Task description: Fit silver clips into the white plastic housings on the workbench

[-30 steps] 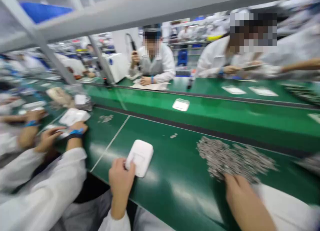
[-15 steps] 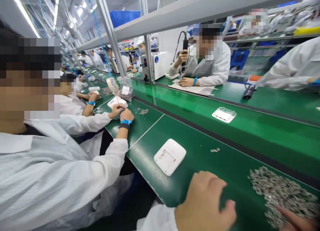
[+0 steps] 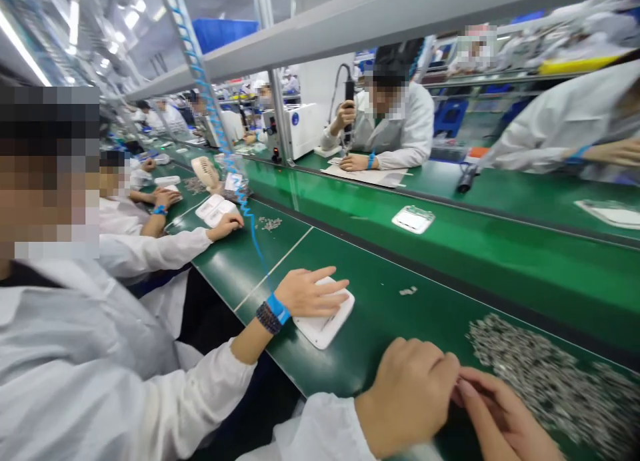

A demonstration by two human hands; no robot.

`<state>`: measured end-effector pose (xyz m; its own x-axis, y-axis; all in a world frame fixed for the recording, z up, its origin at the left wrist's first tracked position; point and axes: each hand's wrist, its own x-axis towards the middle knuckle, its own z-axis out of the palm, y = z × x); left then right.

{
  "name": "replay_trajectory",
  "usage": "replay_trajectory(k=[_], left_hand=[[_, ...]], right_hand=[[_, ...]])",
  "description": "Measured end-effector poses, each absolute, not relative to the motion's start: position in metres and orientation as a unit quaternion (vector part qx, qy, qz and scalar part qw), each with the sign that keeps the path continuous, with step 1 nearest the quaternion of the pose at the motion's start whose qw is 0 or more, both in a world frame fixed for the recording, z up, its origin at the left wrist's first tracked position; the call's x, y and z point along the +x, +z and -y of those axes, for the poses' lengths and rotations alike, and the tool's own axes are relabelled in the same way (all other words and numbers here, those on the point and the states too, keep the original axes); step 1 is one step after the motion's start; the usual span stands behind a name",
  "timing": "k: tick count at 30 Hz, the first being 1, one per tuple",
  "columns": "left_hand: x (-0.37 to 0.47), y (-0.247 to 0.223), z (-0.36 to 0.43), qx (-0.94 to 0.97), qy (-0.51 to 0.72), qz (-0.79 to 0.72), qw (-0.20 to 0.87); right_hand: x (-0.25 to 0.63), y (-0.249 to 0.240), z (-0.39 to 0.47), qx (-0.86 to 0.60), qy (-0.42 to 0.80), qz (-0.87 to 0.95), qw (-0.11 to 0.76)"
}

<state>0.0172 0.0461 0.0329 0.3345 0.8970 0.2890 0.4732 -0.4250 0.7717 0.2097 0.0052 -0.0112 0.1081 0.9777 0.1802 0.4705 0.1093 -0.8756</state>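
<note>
My left hand (image 3: 410, 391) is at the bottom of the view, its fingers curled and their tips pressed together. My right hand (image 3: 507, 414) meets it from the right, with thumb and finger pinched at the left fingertips. Anything held between them is too small or too hidden to make out. Just beyond my right hand spreads a pile of small grey metal pieces (image 3: 545, 374). Left of my hands lies a white plastic cover (image 3: 323, 331) on the green table, and a co-worker's hand (image 3: 313, 293) with a blue wrist strap rests over it.
A few loose metal bits (image 3: 408, 291) lie mid-table. On the green belt (image 3: 350, 214) beyond sits another white housing (image 3: 413, 219). A coiled blue cord (image 3: 253, 234) runs down to the co-worker's wrist. Across the belt a person (image 3: 400, 114) holds a black tool.
My right hand has left the metal pile and come up against my left hand, whose fingers have closed. The co-worker's hand has reached over the white cover. The view has shifted slightly right.
</note>
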Motion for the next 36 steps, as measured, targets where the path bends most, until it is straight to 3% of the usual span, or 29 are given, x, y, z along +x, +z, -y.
replay_trajectory(k=[3,5,10,13,16,19,28,36], left_hand=[[-0.052,0.052,-0.073,0.733,0.347,-0.461,0.361],[-0.085,0.059,-0.091,0.635,0.295,-0.481,0.528],[-0.029,0.049,-0.070,0.530,0.402,-0.516,0.540],[0.039,0.035,-0.041,0.521,0.382,-0.477,0.596],[0.066,0.027,-0.032,0.487,0.364,-0.439,0.662],[0.061,0.027,-0.034,0.510,0.367,-0.454,0.631],[0.055,0.020,-0.038,0.576,0.422,-0.501,0.490],[0.053,0.019,-0.040,0.583,0.408,-0.505,0.488]], right_hand=[[0.205,-0.002,-0.004,-0.623,0.282,0.570,0.455],[0.203,0.002,-0.003,-0.631,0.221,0.584,0.460],[0.199,0.009,0.003,-0.603,0.044,0.671,0.429],[0.199,0.011,0.003,-0.587,0.091,0.674,0.439],[0.204,0.007,0.001,-0.608,0.240,0.582,0.484],[0.206,0.002,0.002,-0.614,0.334,0.520,0.491],[0.202,0.011,0.003,-0.613,0.291,0.572,0.460],[0.213,-0.001,-0.010,-0.624,-0.046,0.702,0.341]])
